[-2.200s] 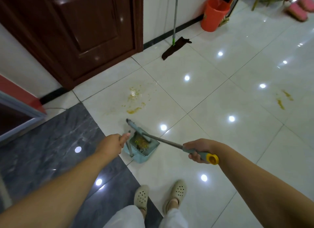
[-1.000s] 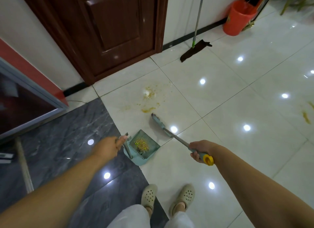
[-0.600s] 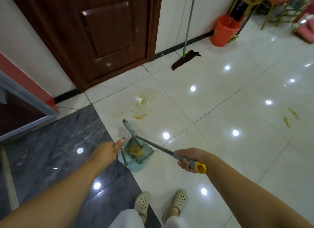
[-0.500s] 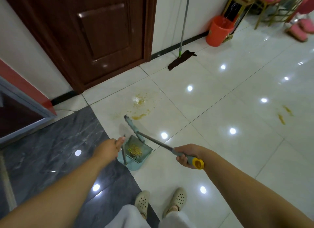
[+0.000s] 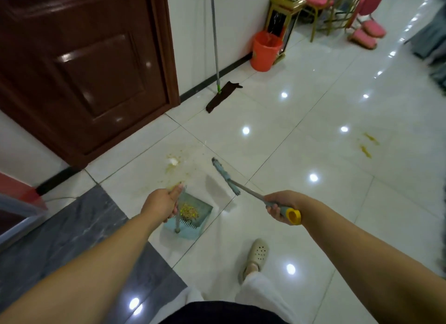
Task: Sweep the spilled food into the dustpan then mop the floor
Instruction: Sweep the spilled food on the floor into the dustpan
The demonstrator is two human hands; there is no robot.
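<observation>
Our left hand gripped the light dustpan handle; our right clasped the stiff broom near its end.

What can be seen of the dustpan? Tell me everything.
The dustpan is pale teal, plastic by its look, with a comb of teeth along its near wall. It sits on the white tile by the grey slab's edge, holding a heap of yellow crumbs. The left hand grips its upright metal handle.
</observation>
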